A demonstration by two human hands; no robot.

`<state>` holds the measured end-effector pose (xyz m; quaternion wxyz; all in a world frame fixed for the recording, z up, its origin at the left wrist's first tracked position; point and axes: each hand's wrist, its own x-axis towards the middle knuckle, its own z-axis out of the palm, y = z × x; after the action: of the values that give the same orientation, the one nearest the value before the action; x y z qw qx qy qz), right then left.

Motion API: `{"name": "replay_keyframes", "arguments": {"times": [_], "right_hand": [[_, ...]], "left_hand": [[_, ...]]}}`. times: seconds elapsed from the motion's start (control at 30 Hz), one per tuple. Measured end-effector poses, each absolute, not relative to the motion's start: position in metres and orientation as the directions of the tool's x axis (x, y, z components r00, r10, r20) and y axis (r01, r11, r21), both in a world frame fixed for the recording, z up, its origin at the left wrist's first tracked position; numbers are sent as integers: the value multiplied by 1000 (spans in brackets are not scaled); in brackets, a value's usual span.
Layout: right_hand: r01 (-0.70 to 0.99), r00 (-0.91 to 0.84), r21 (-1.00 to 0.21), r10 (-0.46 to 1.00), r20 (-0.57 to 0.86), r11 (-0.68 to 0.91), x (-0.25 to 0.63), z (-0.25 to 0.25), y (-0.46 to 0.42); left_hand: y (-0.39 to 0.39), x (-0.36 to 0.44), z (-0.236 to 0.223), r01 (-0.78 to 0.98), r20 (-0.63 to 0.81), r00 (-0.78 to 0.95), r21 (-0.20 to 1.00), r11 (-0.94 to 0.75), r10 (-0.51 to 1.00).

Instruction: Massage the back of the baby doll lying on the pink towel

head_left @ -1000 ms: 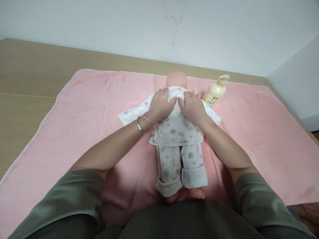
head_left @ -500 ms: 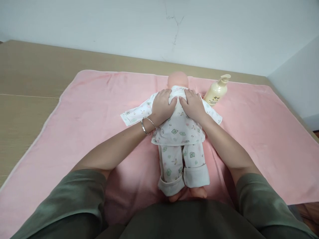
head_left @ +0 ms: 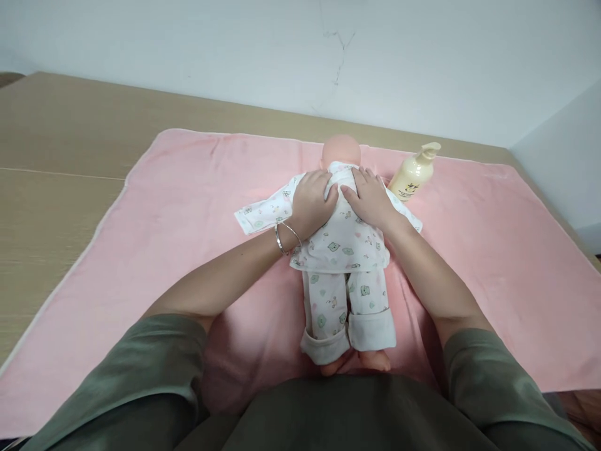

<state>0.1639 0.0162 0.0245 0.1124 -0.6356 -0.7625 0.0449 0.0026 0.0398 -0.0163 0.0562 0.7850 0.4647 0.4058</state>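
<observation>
A baby doll point(head_left: 342, 149) lies with the back of its bald head up and its feet toward me. It wears a white printed shirt point(head_left: 345, 247) and matching trousers point(head_left: 328, 307) with turned-up cuffs. My left hand point(head_left: 313, 202) rests flat on the left side of the doll's upper back, fingers stretched toward its shoulder. On the right side of the back lies my right hand point(head_left: 370, 197), also flat with the thumb apart. The two thumbs point toward each other with a gap between them. A bracelet point(head_left: 282, 239) circles my left wrist.
A pink blanket point(head_left: 197, 188) is spread under the doll on a wooden table point(head_left: 84, 125). A cream pump bottle point(head_left: 414, 172) leans at a slant just beyond the doll's right sleeve. Behind the table rises a pale wall point(head_left: 235, 56) with a crack.
The whole view has shifted slightly, so everything appears a little farther right. Both hands stay flat on the doll's upper back, with hardly any movement against it.
</observation>
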Motion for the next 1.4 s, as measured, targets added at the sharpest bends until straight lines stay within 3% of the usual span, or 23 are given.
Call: {"name": "replay_keyframes", "arguments": {"times": [0.13, 0.3, 0.47, 0.57, 0.67, 0.77, 0.87, 0.93, 1.0, 1.13, 1.23, 1.3, 1.4], "right_hand": [[950, -231, -199, 970, 77, 241, 165, 33, 12], [974, -206, -71, 973, 102, 214, 150, 39, 1], [957, -181, -220, 982, 51, 188, 159, 36, 14], [960, -129, -237, 987, 96, 149, 161, 31, 17], [973, -161, -137, 969, 187, 188, 151, 29, 6], [975, -185, -78, 956, 228, 207, 144, 32, -2], [953, -192, -195, 959, 207, 233, 152, 35, 6], [924, -195, -296, 964, 178, 242, 161, 35, 15], [917, -195, -322, 968, 155, 237, 164, 36, 19], [959, -208, -156, 962, 175, 235, 153, 41, 5], [976, -205, -30, 959, 194, 214, 144, 46, -4], [984, -145, -74, 967, 211, 164, 145, 45, -1], [955, -26, -280, 970, 240, 95, 157, 37, 13]], "left_hand": [[45, 4, -20, 697, 539, 249, 478, -535, 805], [44, 3, -18, 744, 564, 271, 391, -542, 780], [33, 5, -10, 712, 634, 369, 278, -645, 680], [35, 6, -9, 725, 611, 318, 336, -601, 725], [39, 5, -10, 735, 552, 287, 397, -549, 783], [39, 2, -10, 678, 584, 352, 380, -630, 731], [36, 1, -10, 640, 644, 364, 351, -683, 672], [35, 2, -10, 633, 645, 344, 377, -676, 682], [36, 3, -11, 635, 615, 307, 436, -638, 727], [43, 4, -16, 653, 500, 205, 570, -498, 842], [48, 4, -19, 661, 464, 202, 585, -470, 862], [47, 4, -18, 667, 478, 230, 557, -495, 848], [42, 3, -14, 670, 518, 271, 503, -546, 811]]}}
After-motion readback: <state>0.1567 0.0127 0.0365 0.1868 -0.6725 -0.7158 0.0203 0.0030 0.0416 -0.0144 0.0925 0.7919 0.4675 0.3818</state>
